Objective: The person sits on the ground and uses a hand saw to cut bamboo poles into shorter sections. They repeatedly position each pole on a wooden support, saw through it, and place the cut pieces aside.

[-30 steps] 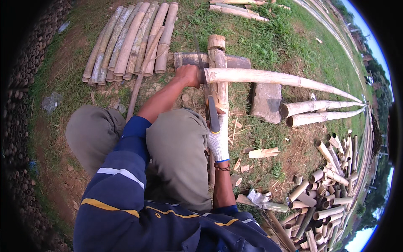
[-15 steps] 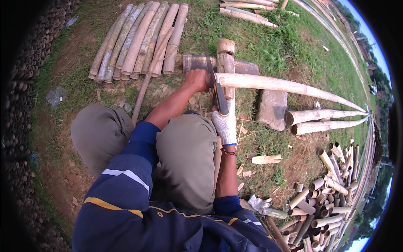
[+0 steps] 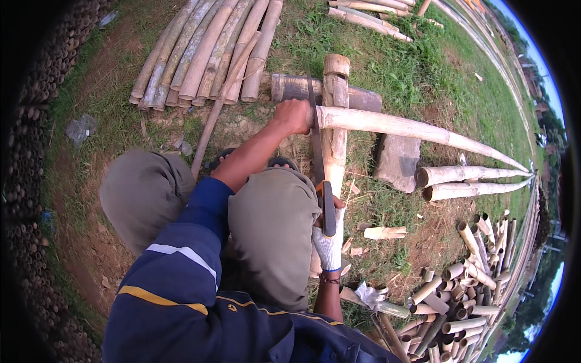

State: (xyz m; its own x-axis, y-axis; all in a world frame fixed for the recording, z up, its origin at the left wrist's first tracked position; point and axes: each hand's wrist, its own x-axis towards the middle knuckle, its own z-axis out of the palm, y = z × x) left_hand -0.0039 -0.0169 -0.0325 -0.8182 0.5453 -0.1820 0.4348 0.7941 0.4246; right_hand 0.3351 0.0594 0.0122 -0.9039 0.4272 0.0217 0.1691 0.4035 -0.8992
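A long pale bamboo pole (image 3: 393, 123) runs off to the right from where my left hand (image 3: 295, 116) is closed around its near end. The part inside that fist is mostly hidden. My right hand (image 3: 328, 242), in a white knitted glove, grips the black and orange handle of a handsaw (image 3: 317, 145). The saw's long blade stands beside my left knuckles, against the pole. Under the pole lies a bamboo support piece (image 3: 335, 151), resting across a darker thick bamboo log (image 3: 364, 98).
A stone block (image 3: 397, 162) sits right of the support, with two more bamboo poles (image 3: 466, 175) beside it. Short cut bamboo pieces (image 3: 466, 302) are heaped lower right. Cut lengths (image 3: 206, 51) lie in a row upper left, a thin stick (image 3: 221, 109) leaning against them.
My right hand has drawn the saw back toward my body, so more blade shows on my side of the pole. My left hand keeps its hold. The whole view has shifted slightly.
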